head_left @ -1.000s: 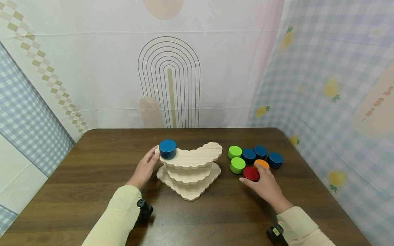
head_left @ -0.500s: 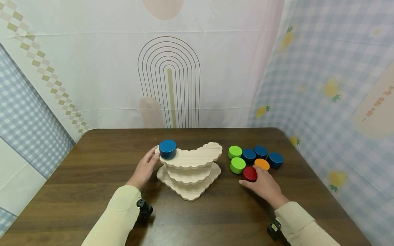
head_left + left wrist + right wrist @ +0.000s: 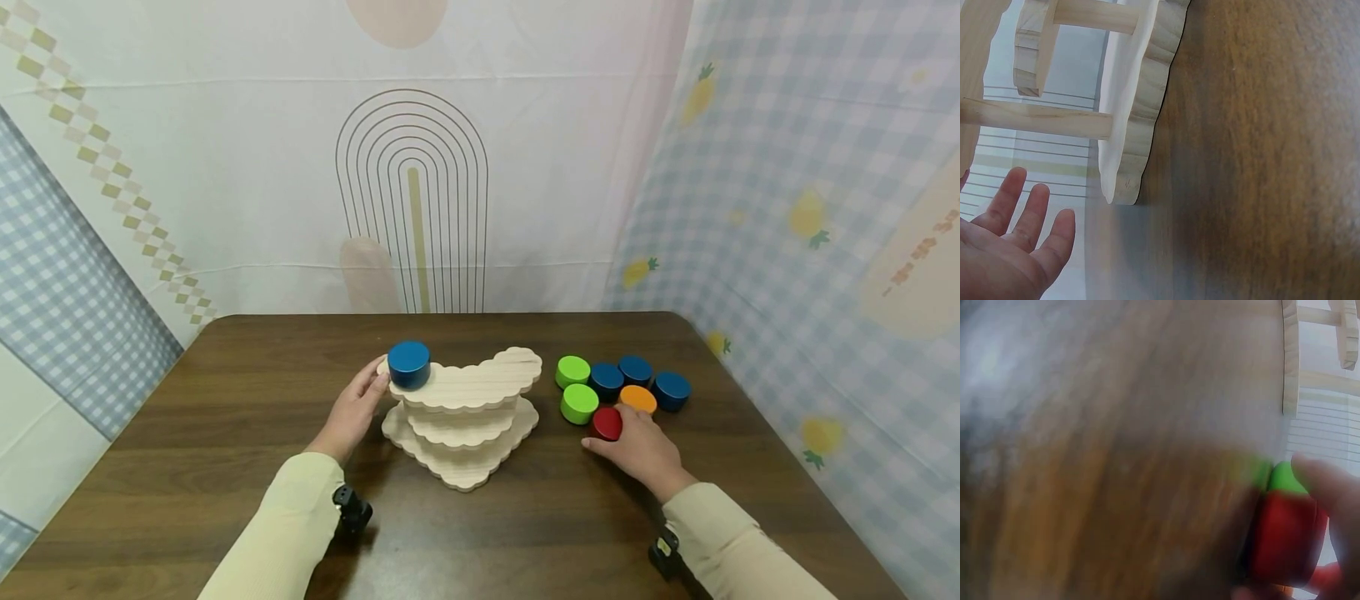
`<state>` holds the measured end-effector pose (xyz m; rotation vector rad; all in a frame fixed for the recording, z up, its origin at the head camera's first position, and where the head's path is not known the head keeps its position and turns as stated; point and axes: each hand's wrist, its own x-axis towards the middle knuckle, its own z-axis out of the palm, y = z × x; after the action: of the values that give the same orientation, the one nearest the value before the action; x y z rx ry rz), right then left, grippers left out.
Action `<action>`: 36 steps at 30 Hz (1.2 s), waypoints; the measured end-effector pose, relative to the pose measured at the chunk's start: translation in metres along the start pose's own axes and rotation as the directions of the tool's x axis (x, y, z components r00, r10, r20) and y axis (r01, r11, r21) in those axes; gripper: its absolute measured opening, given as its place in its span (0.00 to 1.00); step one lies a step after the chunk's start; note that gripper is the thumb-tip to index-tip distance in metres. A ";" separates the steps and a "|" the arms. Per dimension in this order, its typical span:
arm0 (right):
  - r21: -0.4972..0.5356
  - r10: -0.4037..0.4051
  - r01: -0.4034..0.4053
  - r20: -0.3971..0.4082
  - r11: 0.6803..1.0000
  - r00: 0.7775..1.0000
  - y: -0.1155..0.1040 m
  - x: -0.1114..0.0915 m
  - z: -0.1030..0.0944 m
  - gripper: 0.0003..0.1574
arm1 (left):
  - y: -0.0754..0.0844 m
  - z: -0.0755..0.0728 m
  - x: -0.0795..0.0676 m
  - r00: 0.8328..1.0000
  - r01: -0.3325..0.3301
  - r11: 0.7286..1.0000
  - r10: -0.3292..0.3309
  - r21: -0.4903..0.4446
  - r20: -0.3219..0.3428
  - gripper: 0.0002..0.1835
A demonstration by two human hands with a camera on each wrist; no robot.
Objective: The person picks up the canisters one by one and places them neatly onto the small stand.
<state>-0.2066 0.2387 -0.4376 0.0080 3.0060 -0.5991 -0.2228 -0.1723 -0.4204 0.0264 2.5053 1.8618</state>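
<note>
A pale wooden tiered stand (image 3: 472,385) with scalloped edges stands on the table, its tiers joined by round posts in the left wrist view. One blue cylinder block (image 3: 408,364) sits on the left end of its top tier. There my left hand (image 3: 354,410) pinches the tier's edge; three of its fingers (image 3: 1029,215) extend free below in the left wrist view. To the right, my right hand (image 3: 642,446) grips a red cylinder block (image 3: 606,423) between thumb and fingers, covering its right side. In the right wrist view the red block hides part of a green one (image 3: 1286,478).
Beyond the red block cluster two green cylinder blocks (image 3: 580,403), an orange one (image 3: 638,401) and three blue ones (image 3: 671,391). They stand close together on the brown wooden table (image 3: 480,542). Patterned cloth (image 3: 540,183) hangs behind the table and along its sides.
My right hand has shifted slightly left, and the red block has moved a little left with it, away from the orange one. The left hand and the stand have stayed put.
</note>
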 end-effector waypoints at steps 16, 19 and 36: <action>0.062 0.014 -0.013 -0.019 0.998 1.000 -0.006 -0.003 -0.002 0.48 | 0.001 0.001 -0.001 1.000 -0.002 1.000 0.002 -0.005 -0.003 0.30; 0.108 0.000 0.005 -0.038 0.994 0.999 -0.010 -0.005 -0.003 0.46 | 0.002 0.000 -0.002 1.000 0.001 1.000 -0.001 -0.005 0.001 0.31; 0.257 -0.083 0.122 -0.157 0.959 0.984 -0.042 -0.010 -0.020 0.46 | 0.001 -0.001 -0.001 1.000 0.001 1.000 -0.001 -0.028 0.003 0.29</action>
<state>-0.1987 0.2072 -0.4025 -0.0937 3.0508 -1.0540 -0.2214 -0.1725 -0.4189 0.0274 2.4768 1.8942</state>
